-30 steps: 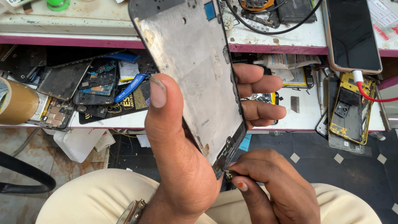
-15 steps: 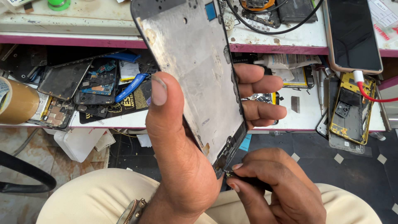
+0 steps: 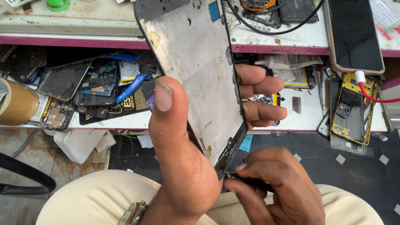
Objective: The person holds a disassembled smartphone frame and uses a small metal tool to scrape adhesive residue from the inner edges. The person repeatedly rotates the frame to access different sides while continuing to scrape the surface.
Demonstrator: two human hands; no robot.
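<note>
Screen frame (image 3: 200, 79), a bare grey phone panel seen from its back, is held tilted above the lap, in front of the workbench (image 3: 83, 29). It is gripped by the left hand (image 3: 183, 166), with the thumb pressed on the near face and the fingers (image 3: 260, 83) curled around the far edge. At the frame's lower corner, a thin dark tool (image 3: 250, 182) is pinched by the right hand (image 3: 275, 187), whose fingers are closed tightly on it; the tool's tip is touching the frame's bottom edge. A watch (image 3: 133, 212) is worn on the left wrist. On the shelf behind, opened phones and circuit boards (image 3: 93, 85) are piled at the left, a tape roll (image 3: 16, 102) is seen at the far left, and a yellow-edged phone body (image 3: 354, 112) lies at the right. A dark phone (image 3: 354, 33) with a red cable (image 3: 373, 96) rests on the bench top.
</note>
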